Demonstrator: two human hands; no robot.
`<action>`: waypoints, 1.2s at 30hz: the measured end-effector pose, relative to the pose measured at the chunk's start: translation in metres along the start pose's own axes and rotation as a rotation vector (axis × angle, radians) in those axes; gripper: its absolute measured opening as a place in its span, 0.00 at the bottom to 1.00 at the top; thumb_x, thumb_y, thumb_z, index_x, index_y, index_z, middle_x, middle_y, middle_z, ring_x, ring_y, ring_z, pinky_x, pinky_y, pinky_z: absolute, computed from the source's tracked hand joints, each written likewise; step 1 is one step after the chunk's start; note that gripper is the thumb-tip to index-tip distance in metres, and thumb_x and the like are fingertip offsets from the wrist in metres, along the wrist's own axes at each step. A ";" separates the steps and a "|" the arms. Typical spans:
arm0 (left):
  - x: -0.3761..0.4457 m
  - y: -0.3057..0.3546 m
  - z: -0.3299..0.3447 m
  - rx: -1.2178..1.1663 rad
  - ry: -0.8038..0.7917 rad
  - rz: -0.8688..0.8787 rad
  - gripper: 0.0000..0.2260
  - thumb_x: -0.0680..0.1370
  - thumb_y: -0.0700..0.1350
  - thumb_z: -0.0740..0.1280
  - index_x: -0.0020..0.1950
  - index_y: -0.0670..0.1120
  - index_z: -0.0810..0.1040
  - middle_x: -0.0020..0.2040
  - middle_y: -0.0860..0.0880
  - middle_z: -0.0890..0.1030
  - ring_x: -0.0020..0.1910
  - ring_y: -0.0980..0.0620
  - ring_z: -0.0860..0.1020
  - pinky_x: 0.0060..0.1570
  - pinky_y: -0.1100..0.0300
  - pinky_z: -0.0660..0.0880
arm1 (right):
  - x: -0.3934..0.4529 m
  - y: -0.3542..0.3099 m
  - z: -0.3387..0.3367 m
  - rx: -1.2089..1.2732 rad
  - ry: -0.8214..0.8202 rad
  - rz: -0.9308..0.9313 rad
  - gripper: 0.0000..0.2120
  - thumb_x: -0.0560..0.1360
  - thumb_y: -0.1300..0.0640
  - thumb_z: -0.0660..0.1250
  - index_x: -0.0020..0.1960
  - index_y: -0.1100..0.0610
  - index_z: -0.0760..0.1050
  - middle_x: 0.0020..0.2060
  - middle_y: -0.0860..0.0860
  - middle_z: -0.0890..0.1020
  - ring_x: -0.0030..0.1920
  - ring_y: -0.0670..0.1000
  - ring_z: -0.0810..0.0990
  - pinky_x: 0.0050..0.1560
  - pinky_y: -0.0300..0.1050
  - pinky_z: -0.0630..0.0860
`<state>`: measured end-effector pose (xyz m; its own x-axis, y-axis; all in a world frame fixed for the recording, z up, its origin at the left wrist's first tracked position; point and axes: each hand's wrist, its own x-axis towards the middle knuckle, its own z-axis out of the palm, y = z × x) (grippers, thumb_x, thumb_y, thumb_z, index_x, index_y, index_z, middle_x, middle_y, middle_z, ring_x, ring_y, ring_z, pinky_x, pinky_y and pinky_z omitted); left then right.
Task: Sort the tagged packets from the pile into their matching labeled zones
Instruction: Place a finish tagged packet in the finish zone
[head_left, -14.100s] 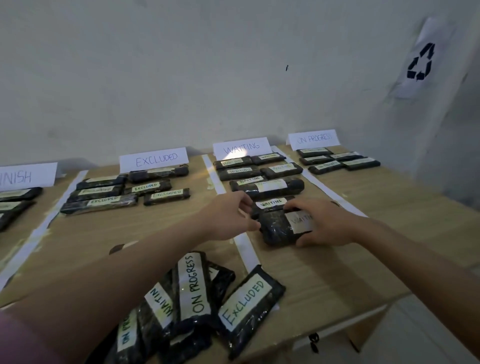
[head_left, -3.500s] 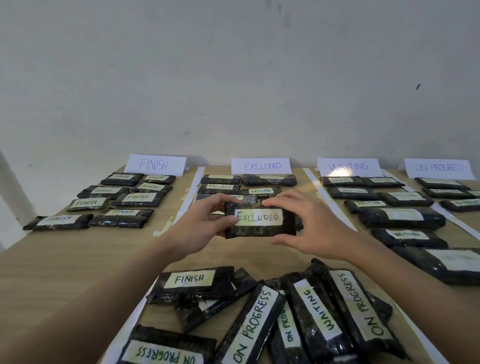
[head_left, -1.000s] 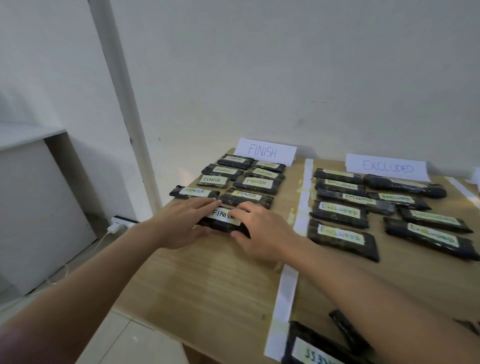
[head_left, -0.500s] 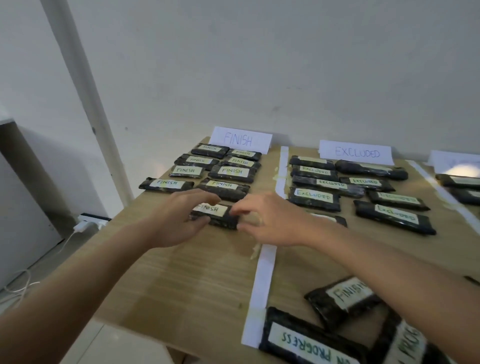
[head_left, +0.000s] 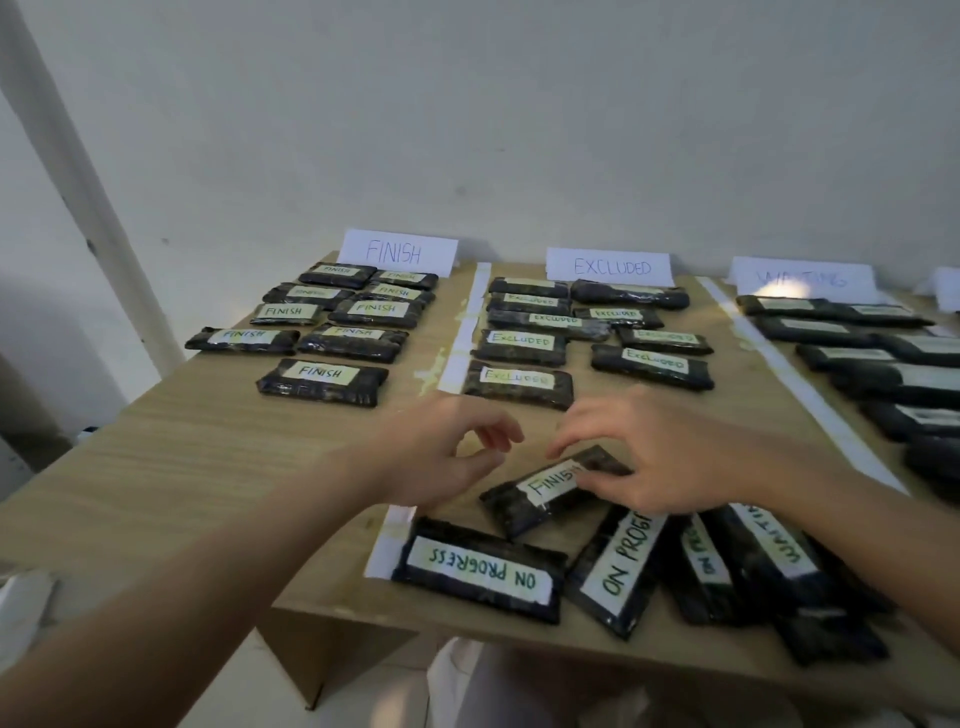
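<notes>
Overhead, dark packets fill taped zones on a wooden table (head_left: 197, 457) behind FINISH (head_left: 397, 252) and EXCLUDED cards (head_left: 610, 266). Right hand (head_left: 654, 457) seemingly pinches a FINISH packet (head_left: 545, 491) atop the pile; left hand (head_left: 441, 452) hovers beside it, loosely curled, empty.

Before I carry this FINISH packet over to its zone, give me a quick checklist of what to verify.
1. Tag reads FINISH on the packet: ok.
2. Grip: right hand pinches the packet's far end: ok.
3. Left hand has a hold: not ok, it hovers beside the packet with curled fingers.
4. Packet is lifted off the pile: cannot tell.
5. Bare table in front of the nearest placed FINISH packet: ok.
6. FINISH sign in view at the back: ok.
</notes>
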<state>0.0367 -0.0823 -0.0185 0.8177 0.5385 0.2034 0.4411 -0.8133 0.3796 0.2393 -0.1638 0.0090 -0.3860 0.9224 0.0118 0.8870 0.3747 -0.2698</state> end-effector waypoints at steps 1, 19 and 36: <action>0.001 0.004 0.002 0.015 -0.002 0.004 0.10 0.76 0.43 0.65 0.56 0.48 0.79 0.48 0.55 0.82 0.46 0.64 0.75 0.43 0.79 0.64 | -0.004 0.002 0.001 -0.026 -0.026 0.021 0.16 0.73 0.52 0.66 0.60 0.45 0.73 0.56 0.41 0.74 0.56 0.41 0.71 0.60 0.41 0.69; -0.014 0.010 -0.008 0.170 -0.140 -0.119 0.28 0.68 0.66 0.66 0.63 0.52 0.71 0.56 0.54 0.76 0.53 0.56 0.73 0.56 0.57 0.72 | 0.016 0.001 0.001 -0.254 -0.028 0.009 0.22 0.73 0.45 0.66 0.64 0.47 0.68 0.57 0.44 0.71 0.58 0.46 0.69 0.59 0.44 0.69; -0.082 -0.080 -0.065 0.437 0.213 -0.238 0.23 0.72 0.50 0.70 0.66 0.47 0.72 0.62 0.48 0.78 0.60 0.49 0.75 0.59 0.55 0.71 | 0.119 -0.066 0.029 -0.327 0.283 -0.189 0.22 0.74 0.44 0.62 0.62 0.56 0.69 0.57 0.51 0.73 0.59 0.52 0.70 0.58 0.47 0.66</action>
<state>-0.0894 -0.0471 -0.0071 0.6036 0.7145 0.3538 0.7546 -0.6552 0.0358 0.1276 -0.0813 0.0002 -0.5047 0.8071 0.3062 0.8585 0.5066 0.0798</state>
